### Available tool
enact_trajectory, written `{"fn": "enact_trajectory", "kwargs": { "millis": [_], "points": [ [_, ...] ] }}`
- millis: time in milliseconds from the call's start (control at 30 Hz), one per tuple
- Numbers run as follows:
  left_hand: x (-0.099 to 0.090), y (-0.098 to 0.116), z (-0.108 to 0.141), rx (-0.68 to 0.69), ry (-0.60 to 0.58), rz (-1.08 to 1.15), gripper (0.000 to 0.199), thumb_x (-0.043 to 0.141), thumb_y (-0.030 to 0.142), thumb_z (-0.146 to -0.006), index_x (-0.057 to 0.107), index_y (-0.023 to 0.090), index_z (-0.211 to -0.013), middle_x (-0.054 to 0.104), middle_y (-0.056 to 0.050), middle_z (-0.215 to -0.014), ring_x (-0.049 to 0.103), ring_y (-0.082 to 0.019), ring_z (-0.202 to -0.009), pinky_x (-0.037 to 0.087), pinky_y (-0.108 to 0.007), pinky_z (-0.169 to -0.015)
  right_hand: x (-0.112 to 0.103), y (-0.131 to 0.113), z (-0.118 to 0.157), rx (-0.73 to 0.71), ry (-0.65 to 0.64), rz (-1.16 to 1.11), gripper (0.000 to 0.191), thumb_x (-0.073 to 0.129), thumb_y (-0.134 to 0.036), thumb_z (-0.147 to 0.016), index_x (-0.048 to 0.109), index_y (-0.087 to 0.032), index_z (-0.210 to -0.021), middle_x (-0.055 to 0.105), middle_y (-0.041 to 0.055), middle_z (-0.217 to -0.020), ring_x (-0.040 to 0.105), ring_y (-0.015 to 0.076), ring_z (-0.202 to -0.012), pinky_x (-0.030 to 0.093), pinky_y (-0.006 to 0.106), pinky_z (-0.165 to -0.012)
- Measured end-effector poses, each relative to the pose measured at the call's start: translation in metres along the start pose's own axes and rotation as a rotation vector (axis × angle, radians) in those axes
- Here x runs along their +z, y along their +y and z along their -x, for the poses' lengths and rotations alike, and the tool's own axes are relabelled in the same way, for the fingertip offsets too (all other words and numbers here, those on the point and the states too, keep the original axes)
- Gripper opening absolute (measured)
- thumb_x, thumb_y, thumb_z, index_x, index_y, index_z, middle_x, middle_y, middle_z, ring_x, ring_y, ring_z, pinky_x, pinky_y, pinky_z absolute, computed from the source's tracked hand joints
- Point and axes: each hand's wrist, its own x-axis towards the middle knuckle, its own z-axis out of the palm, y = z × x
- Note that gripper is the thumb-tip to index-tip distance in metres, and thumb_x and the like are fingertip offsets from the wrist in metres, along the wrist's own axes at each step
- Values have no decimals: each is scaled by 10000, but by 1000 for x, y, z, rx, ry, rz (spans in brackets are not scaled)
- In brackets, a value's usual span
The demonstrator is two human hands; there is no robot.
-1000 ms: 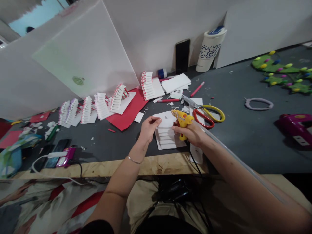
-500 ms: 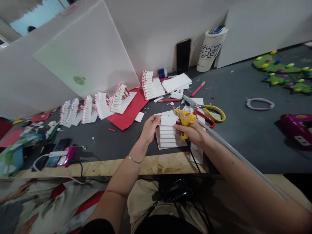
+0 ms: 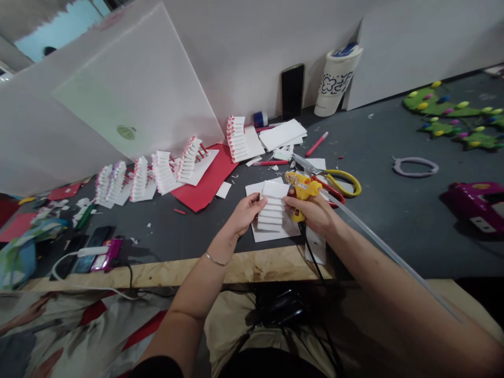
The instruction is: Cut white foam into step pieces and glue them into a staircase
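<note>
A small staircase of stacked white foam strips (image 3: 270, 214) lies over a white foam board (image 3: 271, 235) near the table's front edge. My left hand (image 3: 247, 212) grips its left side, thumb and fingers closed on the edge. My right hand (image 3: 313, 211) is wrapped round a yellow hot glue gun (image 3: 304, 188), its nozzle pointing up and left, a long clear glue stick (image 3: 374, 236) trailing from the back. The right thumb also touches the staircase's upper right edge. Scissors (image 3: 334, 178) with yellow and red handles lie just behind the glue gun.
Several foam staircases with red-tipped edges (image 3: 189, 160) stand along the back left, some by red sheet (image 3: 205, 181). A phone (image 3: 292, 92) and a tumbler (image 3: 336, 81) stand against the wall. To the right are a grey ring (image 3: 415, 167) and purple power strip (image 3: 478, 207). Foam scraps surround the scissors.
My left hand has slid down along the staircase's left side, and the staircase now looks lifted and tilted a little. The glue gun's nozzle has shifted slightly right.
</note>
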Motion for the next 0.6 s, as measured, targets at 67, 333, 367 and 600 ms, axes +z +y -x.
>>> {"fn": "enact_trajectory", "kwargs": {
  "millis": [67,333,367,600],
  "points": [
    [0,-1,0,2,1,-11,488,816,483,-684,716,138,-1014,718,-46,-803,604,-135,-670,465,-260,-660,-1,1,0,-8,1,16,434,869,-429,-513,547,-210,-707,545,-45,-645,501,110,-589,411,265,-571],
    [0,0,1,4,-2,-38,379,810,429,-699,724,131,-918,697,-49,-716,603,-147,-635,472,-276,-634,-3,4,0,-59,20,110,342,802,-414,-600,556,-216,-732,519,-50,-631,470,107,-543,391,270,-524],
    [1,0,1,5,2,-44,369,811,429,-696,720,131,-894,689,-43,-697,597,-142,-622,468,-271,-621,-2,4,-1,-53,34,115,341,802,-412,-595,555,-218,-727,512,-51,-628,453,102,-526,383,269,-505],
    [0,1,1,-8,50,-53,378,844,459,-627,676,146,-754,671,-13,-643,580,-126,-575,469,-250,-583,3,0,-4,-18,197,-24,420,861,-441,-532,560,-232,-736,556,-24,-713,519,124,-586,442,250,-444]
  ]
}}
